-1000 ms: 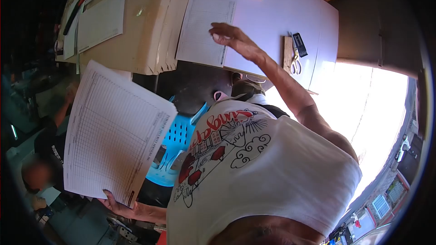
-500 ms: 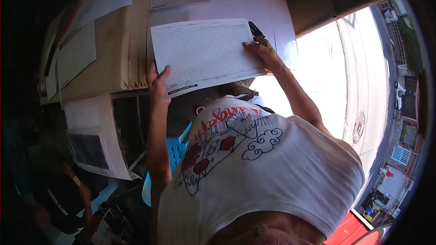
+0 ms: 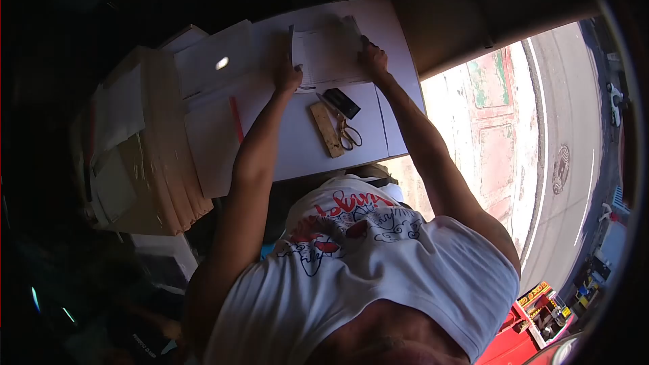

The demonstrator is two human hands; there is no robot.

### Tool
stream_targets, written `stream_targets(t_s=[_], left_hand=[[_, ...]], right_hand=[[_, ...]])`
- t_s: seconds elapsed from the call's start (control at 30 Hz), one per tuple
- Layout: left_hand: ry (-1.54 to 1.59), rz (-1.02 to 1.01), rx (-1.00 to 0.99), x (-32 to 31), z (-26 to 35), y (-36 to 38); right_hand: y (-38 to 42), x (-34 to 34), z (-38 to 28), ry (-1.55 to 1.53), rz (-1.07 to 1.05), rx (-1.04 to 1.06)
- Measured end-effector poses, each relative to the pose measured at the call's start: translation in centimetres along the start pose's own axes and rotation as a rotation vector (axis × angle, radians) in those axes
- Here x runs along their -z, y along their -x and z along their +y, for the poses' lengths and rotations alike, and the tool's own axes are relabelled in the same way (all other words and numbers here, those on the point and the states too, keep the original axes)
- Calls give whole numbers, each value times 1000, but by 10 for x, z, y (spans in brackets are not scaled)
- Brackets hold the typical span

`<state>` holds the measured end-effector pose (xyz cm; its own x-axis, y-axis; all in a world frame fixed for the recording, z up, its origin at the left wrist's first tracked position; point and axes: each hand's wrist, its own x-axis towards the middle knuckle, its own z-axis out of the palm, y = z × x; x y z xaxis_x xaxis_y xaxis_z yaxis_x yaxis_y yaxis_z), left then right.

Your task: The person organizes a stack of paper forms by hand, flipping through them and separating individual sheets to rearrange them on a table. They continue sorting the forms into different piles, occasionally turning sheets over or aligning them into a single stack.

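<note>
Apparently, the left hand (image 3: 289,78) and right hand (image 3: 374,61) position rectangular white paper (image 3: 329,56), gripping both side edges, with level handling needed next.

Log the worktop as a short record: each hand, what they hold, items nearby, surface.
Left hand: gripping the left side of the papers
Right hand: gripping their right side
Contact of papers with table: cannot tell
Nearer the body: scissors, wooden block, black item, close together
Surface: white table
At its left end: cardboard box
</note>
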<state>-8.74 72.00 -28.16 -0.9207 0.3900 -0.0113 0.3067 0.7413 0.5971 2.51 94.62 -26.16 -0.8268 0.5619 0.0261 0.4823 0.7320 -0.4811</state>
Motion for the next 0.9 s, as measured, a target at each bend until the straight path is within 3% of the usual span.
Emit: stream_targets(t_s=[0.07, 0.13, 0.17, 0.23, 0.27, 0.3, 0.33, 0.43, 0.5, 0.57, 0.6, 0.63, 0.67, 0.77, 0.83, 0.9], left_hand=[[-275, -196, 26, 4, 27, -17], [-429, -291, 31, 8, 42, -36], [-486, -309, -43, -1, 38, -48], [-589, -342, -192, -6, 43, -62], [-598, -548, 102, -2, 59, -68], [-665, -465, 61, -12, 50, -73], [-728, -366, 32, -25, 26, -77], [-749, -132, -91, -48, -59, -92], [-387, -253, 169, -9, -37, -86], [599, -242, 538, 25, -19, -76], [843, -159, 457, 47, -1, -64], [869, -187, 412, 61, 1, -57], [894, -212, 367, 74, -2, -52], [857, -255, 222, 101, 8, -34], [950, -192, 67, 95, 14, -26], [871, -257, 74, 78, 0, -25]], right_hand=[[-3, -22, 3, 74, 17, 52], [-9, -10, -23, 168, -123, 53], [-10, -7, -37, 210, -190, 54], [-12, -39, -41, 550, -73, 172], [-13, -54, -39, 712, 11, 186], [-25, -62, -38, 874, 114, 200], [-44, -54, -36, 637, -131, 81], [-61, -11, -9, 272, -75, 26], [-77, -15, 26, -39, -27, 25], [-70, 8, 57, -797, 14, 132], [-60, 28, 58, -1054, -3, 148], [-49, 47, 53, -1144, -24, 136], [-46, 62, 50, -1037, -86, 116], [-22, 90, 17, -1129, -9, 34], [-9, 83, 14, -818, -4, 18], [-5, 83, 0, -988, 76, 174]])
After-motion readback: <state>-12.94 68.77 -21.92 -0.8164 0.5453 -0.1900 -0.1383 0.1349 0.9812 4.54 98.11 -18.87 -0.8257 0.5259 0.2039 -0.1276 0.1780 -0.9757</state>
